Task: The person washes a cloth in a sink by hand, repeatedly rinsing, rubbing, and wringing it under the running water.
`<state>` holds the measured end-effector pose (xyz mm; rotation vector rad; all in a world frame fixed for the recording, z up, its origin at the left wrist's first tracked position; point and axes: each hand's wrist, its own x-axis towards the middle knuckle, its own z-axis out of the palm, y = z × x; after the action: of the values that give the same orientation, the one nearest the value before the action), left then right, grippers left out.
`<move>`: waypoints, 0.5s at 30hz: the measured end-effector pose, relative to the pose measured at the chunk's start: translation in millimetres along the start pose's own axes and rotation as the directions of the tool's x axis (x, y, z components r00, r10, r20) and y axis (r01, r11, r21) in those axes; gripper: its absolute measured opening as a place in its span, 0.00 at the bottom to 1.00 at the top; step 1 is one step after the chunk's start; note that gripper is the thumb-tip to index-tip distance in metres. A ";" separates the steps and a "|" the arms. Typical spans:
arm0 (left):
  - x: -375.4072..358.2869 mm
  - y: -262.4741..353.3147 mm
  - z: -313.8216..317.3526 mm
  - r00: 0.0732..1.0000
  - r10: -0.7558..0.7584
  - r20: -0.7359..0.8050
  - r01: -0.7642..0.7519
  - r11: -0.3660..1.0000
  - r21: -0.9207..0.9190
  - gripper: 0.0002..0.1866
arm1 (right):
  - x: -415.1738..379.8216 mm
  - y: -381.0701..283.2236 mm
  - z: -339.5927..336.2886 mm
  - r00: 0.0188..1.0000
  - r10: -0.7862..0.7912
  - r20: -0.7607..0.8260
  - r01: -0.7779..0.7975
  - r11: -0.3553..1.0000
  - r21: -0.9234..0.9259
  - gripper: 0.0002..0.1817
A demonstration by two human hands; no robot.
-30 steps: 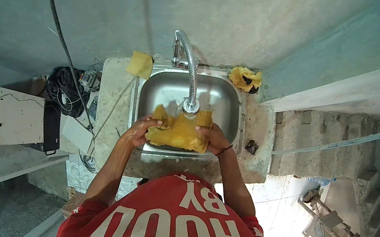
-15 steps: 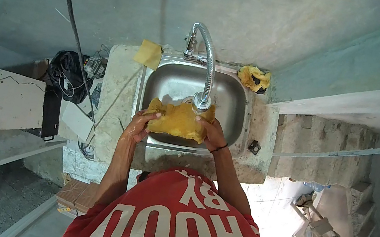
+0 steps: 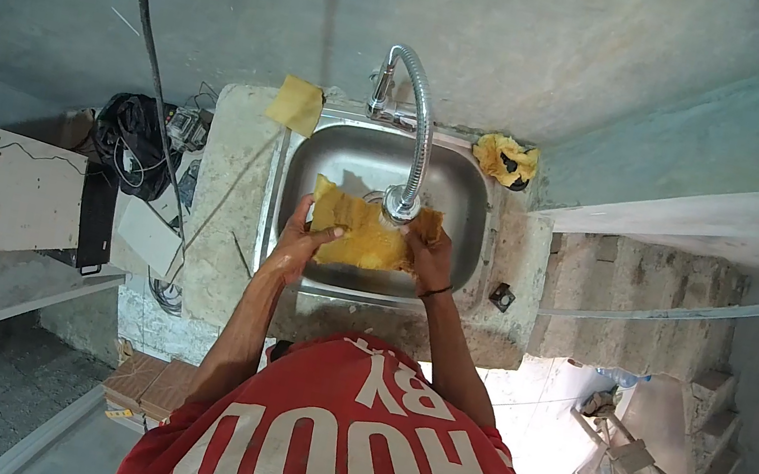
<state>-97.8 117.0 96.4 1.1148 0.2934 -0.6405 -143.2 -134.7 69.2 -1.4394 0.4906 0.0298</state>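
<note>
A wet yellow cloth is stretched between both hands over the near part of the steel sink. My left hand grips its left end, thumb on top. At the right end, my right hand pinches it, with a dark band on the wrist. The faucet arches over the basin, and its head sits just above the cloth's upper edge beside my right hand.
A flat yellow cloth lies at the sink's back left corner, a crumpled yellow one at the back right. A small black object rests on the right counter. Cables and a black bag are at left, steps at right.
My left hand has shifted its hold, with its thumb now lying over the cloth. The cloth is turned and spread differently, its upper left corner raised. The whole view has shifted slightly.
</note>
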 end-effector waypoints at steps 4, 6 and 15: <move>6.8 -18.6 -11.8 0.997 0.056 -0.061 -0.058 0.998 -0.037 0.32 | 3.9 6.6 -10.4 0.993 0.059 0.103 -0.069 0.993 0.098 0.21; 9.6 -24.8 -24.3 0.998 -0.057 -0.028 0.054 0.995 -0.085 0.29 | 1.9 6.3 -15.5 0.981 0.071 0.179 -0.094 0.988 0.123 0.22; 0.6 33.0 -10.6 0.995 -0.085 0.043 0.092 0.981 -0.172 0.22 | -11.8 -27.0 -15.0 0.794 0.426 0.434 -0.608 0.541 0.581 0.27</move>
<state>-76.2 135.8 115.9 0.9261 0.3629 -0.6995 -150.0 -149.8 97.8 -0.4711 0.6306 0.4614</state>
